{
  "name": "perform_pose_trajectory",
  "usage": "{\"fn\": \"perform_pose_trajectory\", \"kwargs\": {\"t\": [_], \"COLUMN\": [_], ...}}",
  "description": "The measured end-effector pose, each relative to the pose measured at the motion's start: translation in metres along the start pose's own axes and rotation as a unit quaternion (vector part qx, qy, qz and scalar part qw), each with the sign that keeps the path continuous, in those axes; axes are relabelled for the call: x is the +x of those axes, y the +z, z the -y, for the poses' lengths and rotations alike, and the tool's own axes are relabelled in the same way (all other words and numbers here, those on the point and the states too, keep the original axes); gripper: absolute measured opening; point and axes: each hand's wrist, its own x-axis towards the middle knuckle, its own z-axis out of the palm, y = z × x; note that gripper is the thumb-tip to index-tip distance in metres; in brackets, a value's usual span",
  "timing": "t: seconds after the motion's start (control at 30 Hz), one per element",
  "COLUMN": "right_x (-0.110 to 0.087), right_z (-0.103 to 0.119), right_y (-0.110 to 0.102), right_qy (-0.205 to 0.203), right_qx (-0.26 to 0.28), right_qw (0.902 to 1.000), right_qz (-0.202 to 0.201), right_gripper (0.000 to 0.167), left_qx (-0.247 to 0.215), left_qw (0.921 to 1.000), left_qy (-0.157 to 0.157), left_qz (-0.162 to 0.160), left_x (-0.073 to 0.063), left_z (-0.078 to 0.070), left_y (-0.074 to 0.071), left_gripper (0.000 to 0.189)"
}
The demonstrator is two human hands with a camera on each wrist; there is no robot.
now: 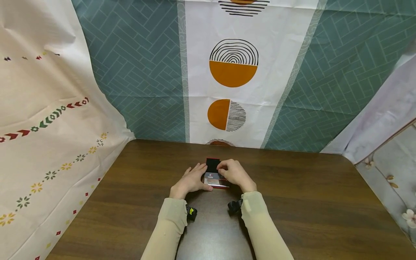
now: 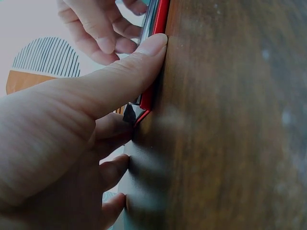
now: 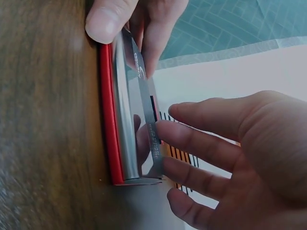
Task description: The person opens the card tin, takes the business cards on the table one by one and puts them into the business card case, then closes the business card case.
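A small red case with a shiny metal face, like a card holder [image 1: 217, 183], lies on the table with its black flap [image 1: 212, 165] raised at the back. In the right wrist view a grey card [image 3: 147, 115] with white lettering lies along the metal, slightly tilted. My left hand [image 1: 193, 180] grips the left end of the holder, thumb on its near red edge and fingers behind. My right hand [image 1: 236, 175] is over the right part, its bent fingertips [image 3: 168, 132] touching the card's edge while the thumb is close by.
The holder sits on a brown wooden table [image 1: 146, 224]. Behind the table hangs a patterned cloth [image 1: 146, 72], with pale cloths on both sides. Small dark wrist cameras [image 1: 191, 213] are strapped on both wrists, low over the tabletop.
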Motion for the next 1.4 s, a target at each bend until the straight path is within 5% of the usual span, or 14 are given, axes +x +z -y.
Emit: {"fn": "perform_pose_trajectory", "kwargs": {"t": [0.57,0.87,1.4], "right_x": [-0.009,-0.021,-0.032], "right_z": [-0.02,-0.018,-0.007], "right_y": [-0.006,-0.013,-0.006], "right_qy": [0.024,0.076,0.124], "right_qx": [-0.003,0.013,0.035], "right_qw": [0.9992,0.9967,0.9916], "right_qz": [-0.032,-0.026,-0.004], "right_gripper": [0.014,0.036,0.058], "left_qx": [-0.023,-0.05,0.02], "left_qw": [0.9995,0.9968,0.9977], "left_qy": [-0.013,-0.042,-0.033], "left_qz": [-0.017,-0.045,-0.056], "left_x": [0.004,0.008,0.035], "left_z": [-0.005,-0.009,-0.002], "left_y": [0.001,-0.005,-0.011], "left_gripper": [0.089,0.086,0.059]}}
